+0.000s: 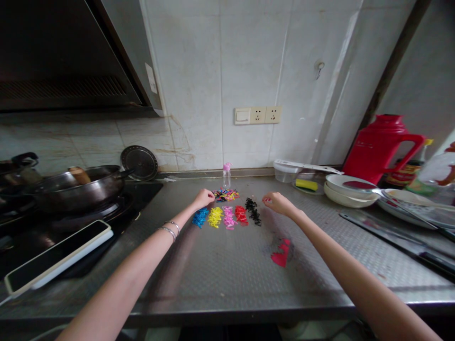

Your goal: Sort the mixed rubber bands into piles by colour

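On the steel counter (227, 265) lie small piles of tiny coloured bands: blue (200, 217), yellow (215, 217), pink (228, 217), red (241, 215) and black (252, 210). Behind them sits a mixed-colour pile (225, 194). My left hand (203, 197), fingers curled, rests at the left edge of the mixed pile; whether it holds a band I cannot see. My right hand (275, 202) hovers right of the black pile with fingers pinched together; what they hold is too small to name. A small clear bottle with a pink cap (226, 175) stands behind the mixed pile.
A wok (74, 187) sits on the stove at left, with a phone (57, 255) lying in front. At right are a red thermos jug (380, 147), stacked white bowls (350, 189), a yellow sponge (306, 184) and a knife (398, 241). A red reflection (281, 253) shows on the counter.
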Demonstrator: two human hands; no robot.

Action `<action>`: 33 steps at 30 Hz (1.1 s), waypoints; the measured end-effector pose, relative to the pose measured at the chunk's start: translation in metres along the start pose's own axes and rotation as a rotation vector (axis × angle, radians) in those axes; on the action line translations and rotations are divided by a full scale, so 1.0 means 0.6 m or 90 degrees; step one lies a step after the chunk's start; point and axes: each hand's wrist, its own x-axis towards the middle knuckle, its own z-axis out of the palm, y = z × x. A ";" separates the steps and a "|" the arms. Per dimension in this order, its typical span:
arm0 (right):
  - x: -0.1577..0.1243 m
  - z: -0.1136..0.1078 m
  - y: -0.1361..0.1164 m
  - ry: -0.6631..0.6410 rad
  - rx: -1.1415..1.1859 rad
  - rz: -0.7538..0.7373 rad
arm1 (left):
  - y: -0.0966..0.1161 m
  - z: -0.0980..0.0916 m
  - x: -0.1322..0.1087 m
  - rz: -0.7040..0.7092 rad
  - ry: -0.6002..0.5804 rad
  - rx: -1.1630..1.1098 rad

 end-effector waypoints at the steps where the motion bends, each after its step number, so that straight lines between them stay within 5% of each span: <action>1: -0.001 0.000 0.002 0.004 -0.001 -0.001 | 0.004 -0.002 0.003 -0.002 0.015 -0.003; 6: -0.004 -0.004 0.000 0.015 0.011 0.001 | 0.068 0.003 0.018 0.031 0.033 -0.038; 12: -0.007 -0.015 -0.012 0.007 0.021 0.014 | 0.176 0.065 0.016 0.153 -0.039 -0.046; 18: -0.017 -0.020 -0.002 0.029 0.024 0.000 | 0.213 0.109 0.002 0.199 -0.079 -0.013; 25: -0.022 -0.021 0.010 0.029 0.018 0.011 | 0.166 0.074 0.006 0.158 -0.053 -0.059; 33: -0.011 -0.022 -0.015 0.035 0.026 -0.002 | 0.002 -0.025 -0.023 -0.072 0.112 -0.169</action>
